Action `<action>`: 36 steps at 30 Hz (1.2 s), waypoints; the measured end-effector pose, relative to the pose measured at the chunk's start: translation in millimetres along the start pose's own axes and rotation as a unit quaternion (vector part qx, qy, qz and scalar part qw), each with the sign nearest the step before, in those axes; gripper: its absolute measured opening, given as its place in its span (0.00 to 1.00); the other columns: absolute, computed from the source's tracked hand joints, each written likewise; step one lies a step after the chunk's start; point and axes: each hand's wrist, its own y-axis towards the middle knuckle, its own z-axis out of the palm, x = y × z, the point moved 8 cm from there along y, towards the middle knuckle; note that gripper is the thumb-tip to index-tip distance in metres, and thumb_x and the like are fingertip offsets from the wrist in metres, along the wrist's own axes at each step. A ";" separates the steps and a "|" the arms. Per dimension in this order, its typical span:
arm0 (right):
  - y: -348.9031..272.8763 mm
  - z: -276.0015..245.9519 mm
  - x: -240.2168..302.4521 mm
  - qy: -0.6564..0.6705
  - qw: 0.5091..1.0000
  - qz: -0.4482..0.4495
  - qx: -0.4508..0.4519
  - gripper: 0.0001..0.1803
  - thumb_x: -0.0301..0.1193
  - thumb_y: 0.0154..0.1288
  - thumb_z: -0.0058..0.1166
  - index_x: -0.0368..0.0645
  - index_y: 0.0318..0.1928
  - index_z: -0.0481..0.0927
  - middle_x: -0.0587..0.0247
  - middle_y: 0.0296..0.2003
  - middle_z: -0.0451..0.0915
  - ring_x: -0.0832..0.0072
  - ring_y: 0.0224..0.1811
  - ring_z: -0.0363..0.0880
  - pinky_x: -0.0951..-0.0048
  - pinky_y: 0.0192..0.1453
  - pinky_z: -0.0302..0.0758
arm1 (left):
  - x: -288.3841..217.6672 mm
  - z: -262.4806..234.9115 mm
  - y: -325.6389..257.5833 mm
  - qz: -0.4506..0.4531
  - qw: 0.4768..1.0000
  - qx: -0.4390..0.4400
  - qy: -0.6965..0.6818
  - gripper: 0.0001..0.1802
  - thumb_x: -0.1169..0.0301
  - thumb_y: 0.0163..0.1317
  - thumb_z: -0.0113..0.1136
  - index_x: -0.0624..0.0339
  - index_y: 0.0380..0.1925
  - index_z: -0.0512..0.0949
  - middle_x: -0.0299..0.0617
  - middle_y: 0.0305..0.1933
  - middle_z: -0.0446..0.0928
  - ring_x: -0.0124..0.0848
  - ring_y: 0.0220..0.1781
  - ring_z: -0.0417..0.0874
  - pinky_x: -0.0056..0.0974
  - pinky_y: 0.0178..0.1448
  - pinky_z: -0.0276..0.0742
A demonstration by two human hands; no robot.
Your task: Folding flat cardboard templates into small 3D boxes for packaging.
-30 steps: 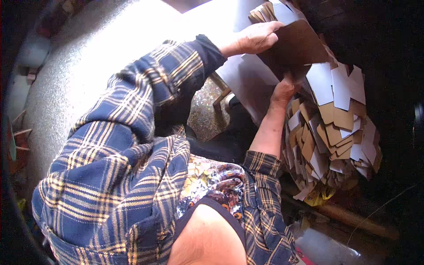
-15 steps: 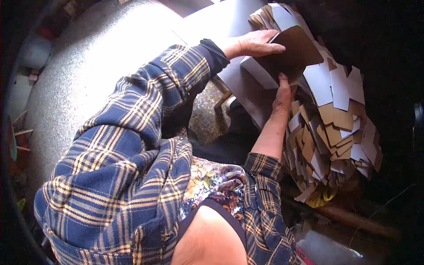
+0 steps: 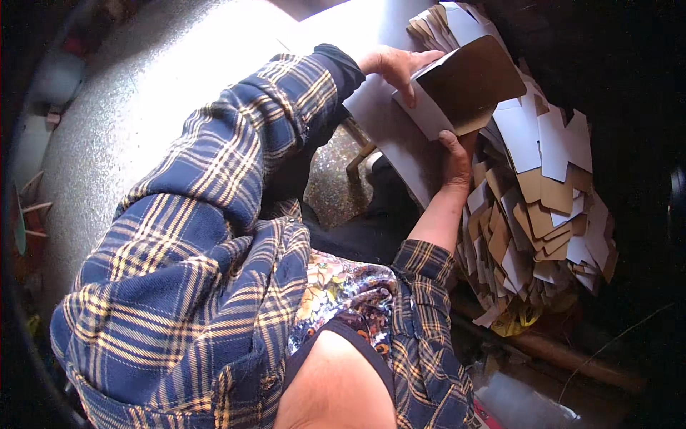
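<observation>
A partly folded cardboard box (image 3: 480, 79), white outside and brown inside, is held tilted over a pale tabletop (image 3: 379, 129). My left hand (image 3: 397, 68) grips its far left side, with the thumb down along the white side panel and the fingers at the upper edge. At the near corner my right hand (image 3: 457, 163) has its thumb on the panel; the rest of its fingers are hidden beneath the box. A broad brown flap stands up on the box's right, away from both palms.
To the right lies a big heap of flat cardboard blanks (image 3: 547, 182), white and brown, overlapping in layers. Something yellow (image 3: 516, 322) shows under the heap. A wooden leg or bar (image 3: 362, 156) stands below the table edge. Speckled floor (image 3: 93, 157) stretches along the left.
My left hand has shifted from lying over the brown flap to the white side panel, its thumb now lower. The box has turned slightly, showing more of that panel. My right thumb has moved left.
</observation>
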 end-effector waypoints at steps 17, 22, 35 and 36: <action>-19.6 -8.5 -4.5 -0.037 0.987 0.131 -0.087 0.34 0.23 0.42 0.59 0.35 0.56 0.70 0.57 0.50 0.74 0.66 0.50 0.73 0.69 0.57 0.70 | -8.6 0.0 11.0 0.060 0.996 -0.062 -0.011 0.57 0.64 0.27 0.76 0.66 0.63 0.58 0.52 0.56 0.70 0.39 0.64 0.67 0.39 0.69 0.63; -14.7 -8.8 -7.6 -0.116 0.990 0.065 -0.050 0.25 0.28 0.49 0.63 0.37 0.51 0.76 0.57 0.50 0.76 0.66 0.48 0.74 0.65 0.58 0.69 | 47.5 21.4 18.2 -0.003 1.000 -0.016 -0.018 0.57 0.62 0.28 0.79 0.63 0.62 0.59 0.55 0.54 0.74 0.46 0.60 0.73 0.41 0.63 0.69; -16.6 -22.5 -11.1 -0.157 0.980 0.056 -0.106 0.29 0.26 0.44 0.65 0.35 0.50 0.75 0.57 0.47 0.77 0.66 0.47 0.75 0.68 0.56 0.71 | -7.7 -2.2 7.1 -0.025 0.975 -0.098 0.200 0.55 0.49 0.26 0.76 0.55 0.60 0.65 0.51 0.50 0.77 0.47 0.57 0.75 0.45 0.65 0.64; -18.2 -24.7 -8.9 -0.146 0.980 0.063 -0.122 0.30 0.25 0.41 0.65 0.35 0.51 0.75 0.58 0.46 0.77 0.65 0.46 0.76 0.68 0.55 0.72 | -11.2 -0.5 4.7 -0.025 0.968 -0.113 0.224 0.56 0.48 0.26 0.76 0.56 0.60 0.65 0.50 0.49 0.78 0.45 0.56 0.75 0.44 0.66 0.62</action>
